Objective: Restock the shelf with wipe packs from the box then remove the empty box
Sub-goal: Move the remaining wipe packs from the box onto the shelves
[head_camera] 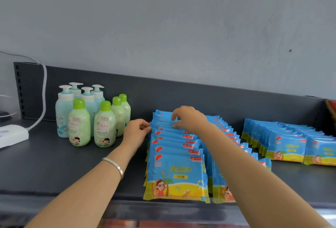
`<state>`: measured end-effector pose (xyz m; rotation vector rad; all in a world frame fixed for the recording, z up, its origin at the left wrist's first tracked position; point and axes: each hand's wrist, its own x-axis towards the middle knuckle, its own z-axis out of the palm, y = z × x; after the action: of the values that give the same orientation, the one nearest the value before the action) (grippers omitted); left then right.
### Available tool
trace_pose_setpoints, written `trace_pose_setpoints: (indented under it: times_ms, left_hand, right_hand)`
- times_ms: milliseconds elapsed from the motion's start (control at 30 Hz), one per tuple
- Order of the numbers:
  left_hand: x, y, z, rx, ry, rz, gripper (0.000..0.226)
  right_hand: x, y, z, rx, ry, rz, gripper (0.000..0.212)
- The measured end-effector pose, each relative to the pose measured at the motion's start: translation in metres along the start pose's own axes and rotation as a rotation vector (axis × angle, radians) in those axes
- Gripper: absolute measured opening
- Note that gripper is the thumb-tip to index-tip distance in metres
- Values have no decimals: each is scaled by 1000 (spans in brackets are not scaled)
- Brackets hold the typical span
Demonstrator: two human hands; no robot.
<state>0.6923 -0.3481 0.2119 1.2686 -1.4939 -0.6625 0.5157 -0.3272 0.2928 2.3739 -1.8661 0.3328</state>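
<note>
Single view, worn on the head. Looks forward and down onto the dark shelf from close in front, near enough to put the left hand and the right hand at mid-frame on the wipe packs, with forearms crossing the bottom edge. Takes in the grey wall across the upper half. Shows the shelf's back edge slanting down to the right.

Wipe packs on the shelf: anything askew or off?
Mostly tidy. The second row of wipe packs slants rightward, its nearer packs stepped out of line; the left row is straight. No spill or damage visible.
</note>
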Motion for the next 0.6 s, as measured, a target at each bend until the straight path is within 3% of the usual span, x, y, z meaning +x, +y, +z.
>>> trace_pose_setpoints:
  times_ms: [133, 333, 433, 600]
  left_hand:
    - [0, 5, 2, 55, 31, 43, 11]
    - [0, 5, 2, 62, 0, 70, 4]
    - [0, 2, 1, 8, -44, 38, 9]
    - [5, 0, 3, -64, 23, -19, 21]
  right_hand:
    - [-1, 7, 2, 36, -10, 54, 35]
    - [1, 7, 0, 56, -36, 32, 30]
    - [2, 6, -2, 117, -31, 24, 26]
    - [8, 5, 3, 82, -19, 45, 24]
